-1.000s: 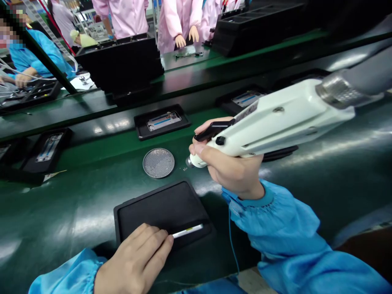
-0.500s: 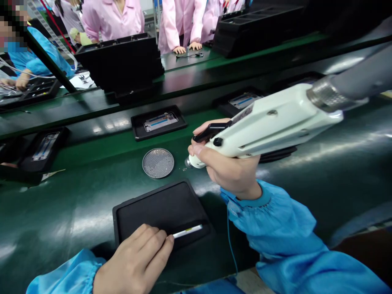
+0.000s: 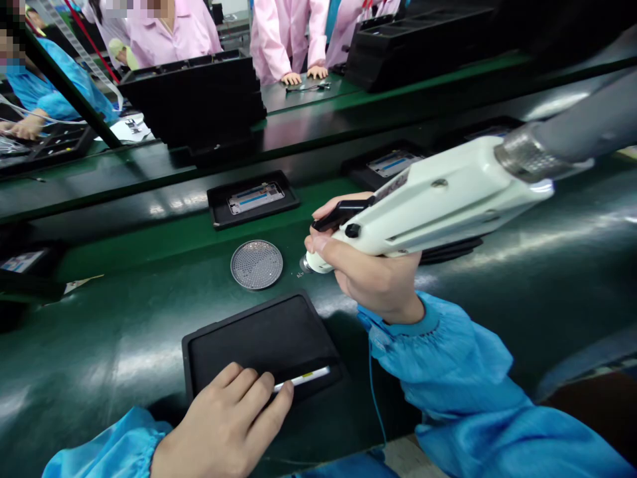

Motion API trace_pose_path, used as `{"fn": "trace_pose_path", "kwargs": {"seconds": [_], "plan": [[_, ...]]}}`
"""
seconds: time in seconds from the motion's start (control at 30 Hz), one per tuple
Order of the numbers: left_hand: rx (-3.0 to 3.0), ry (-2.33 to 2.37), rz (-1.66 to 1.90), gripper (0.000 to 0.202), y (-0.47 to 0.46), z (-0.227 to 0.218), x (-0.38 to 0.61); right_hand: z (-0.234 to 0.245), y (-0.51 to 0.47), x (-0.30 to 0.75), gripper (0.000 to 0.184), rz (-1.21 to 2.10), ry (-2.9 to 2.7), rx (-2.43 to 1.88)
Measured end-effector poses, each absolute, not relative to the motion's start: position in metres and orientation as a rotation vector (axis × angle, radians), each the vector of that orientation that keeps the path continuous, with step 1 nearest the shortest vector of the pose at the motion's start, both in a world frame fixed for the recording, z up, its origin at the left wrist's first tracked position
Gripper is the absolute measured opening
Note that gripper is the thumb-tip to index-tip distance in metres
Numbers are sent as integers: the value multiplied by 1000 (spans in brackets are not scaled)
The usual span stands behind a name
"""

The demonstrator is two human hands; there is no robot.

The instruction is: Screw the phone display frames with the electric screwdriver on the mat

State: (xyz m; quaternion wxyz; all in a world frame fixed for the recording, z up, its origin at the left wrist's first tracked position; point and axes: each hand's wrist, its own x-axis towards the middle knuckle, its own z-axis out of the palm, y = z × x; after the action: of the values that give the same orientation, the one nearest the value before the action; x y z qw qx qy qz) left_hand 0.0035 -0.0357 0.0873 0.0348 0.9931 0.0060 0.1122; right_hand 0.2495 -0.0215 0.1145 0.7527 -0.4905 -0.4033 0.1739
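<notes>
Right hand (image 3: 378,282) clenched around a white plastic electric screwdriver (image 3: 438,199), a black lever (image 3: 341,218) lying against the fingers. Its metal tip (image 3: 308,264) points down, just above a glossy green bench mat (image 3: 124,372) and near a round perforated metal dish (image 3: 257,265). Left hand (image 3: 223,425) lies over one end of a slim white-and-yellow strip (image 3: 303,378) on a black rectangular tray (image 3: 259,342); cannot tell whether it pinches or merely rests. Judgement: keep the strip pinned flat and the tip steady, square to the work. Farther black trays hold blue-striped parts (image 3: 255,198). No brand or writing legible.
</notes>
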Motion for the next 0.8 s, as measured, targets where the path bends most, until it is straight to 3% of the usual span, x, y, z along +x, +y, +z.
{"fn": "trace_pose_path", "kwargs": {"seconds": [0.8], "plan": [[3105,90,48,50,-43,89,11,114,-22,252,19,366,-878,-1083]]}}
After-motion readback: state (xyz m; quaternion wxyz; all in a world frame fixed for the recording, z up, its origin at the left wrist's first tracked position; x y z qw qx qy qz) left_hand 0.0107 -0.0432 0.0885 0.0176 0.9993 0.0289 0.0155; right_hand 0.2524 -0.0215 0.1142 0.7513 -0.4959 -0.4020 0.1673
